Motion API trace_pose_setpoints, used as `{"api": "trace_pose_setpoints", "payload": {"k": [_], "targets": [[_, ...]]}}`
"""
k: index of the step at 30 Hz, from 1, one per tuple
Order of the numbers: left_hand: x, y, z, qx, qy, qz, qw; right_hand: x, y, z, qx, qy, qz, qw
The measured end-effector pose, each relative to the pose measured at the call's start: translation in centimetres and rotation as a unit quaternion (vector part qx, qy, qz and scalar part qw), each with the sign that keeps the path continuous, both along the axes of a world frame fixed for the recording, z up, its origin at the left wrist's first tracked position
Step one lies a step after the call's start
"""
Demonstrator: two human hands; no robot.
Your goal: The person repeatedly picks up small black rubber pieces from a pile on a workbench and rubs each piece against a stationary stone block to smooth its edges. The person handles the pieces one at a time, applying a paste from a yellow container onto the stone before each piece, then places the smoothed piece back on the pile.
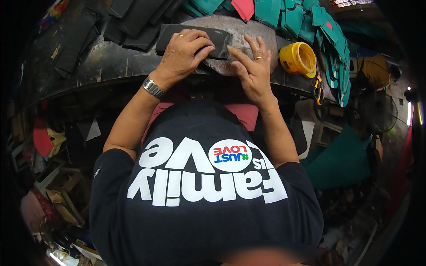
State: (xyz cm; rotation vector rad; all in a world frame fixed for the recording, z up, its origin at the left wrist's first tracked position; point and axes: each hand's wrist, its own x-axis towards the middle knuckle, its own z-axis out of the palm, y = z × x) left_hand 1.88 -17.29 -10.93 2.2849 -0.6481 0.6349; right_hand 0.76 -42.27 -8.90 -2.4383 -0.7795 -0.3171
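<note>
A flat black rectangular piece (223, 42), foam- or fabric-like, lies on a worn grey slab (266, 35) on the workbench. My left hand (186, 51) bears a ring and a metal watch. Its fingers curl over the top of the black piece and the thumb presses along the near side. At the right end of that piece is my right hand (254, 73), also ringed, with fingers spread and nothing held. Its index fingertip is close to the piece's corner; whether they touch I cannot tell.
Black pieces (137, 26) are stacked at the far left, teal pieces (270, 13) at the far right with a red scrap (243, 9). A yellow tub (298, 60) stands right of the slab, beside orange-handled scissors (318, 90). A wooden crate (66, 188) sits below on the left.
</note>
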Motion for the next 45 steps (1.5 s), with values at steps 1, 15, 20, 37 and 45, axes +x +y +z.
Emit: {"api": "trace_pose_setpoints", "payload": {"k": [1, 15, 20, 37, 45], "targets": [[0.3, 0.2, 0.2, -0.002, 0.003, -0.004, 1.000, 0.5, 0.4, -0.3, -0.024, 0.012, -0.020, 0.999], [2.7, 2.2, 2.7, 0.125, 0.076, 0.014, 0.989, 3.4, 1.2, -0.9, -0.186, -0.081, -0.060, 0.977], [2.8, 2.2, 4.5, 0.133, 0.136, -0.002, 0.982, 2.8, 0.9, -0.5, -0.130, -0.020, -0.024, 0.991], [25.3, 13.0, 12.5, 0.054, 0.108, 0.084, 0.989, 3.9, 1.2, -1.8, 0.193, -0.020, -0.077, 0.978], [19.8, 14.7, 7.4, -0.037, -0.087, 0.132, 0.987, 4.1, 0.7, -2.3, 0.217, 0.002, -0.072, 0.973]]}}
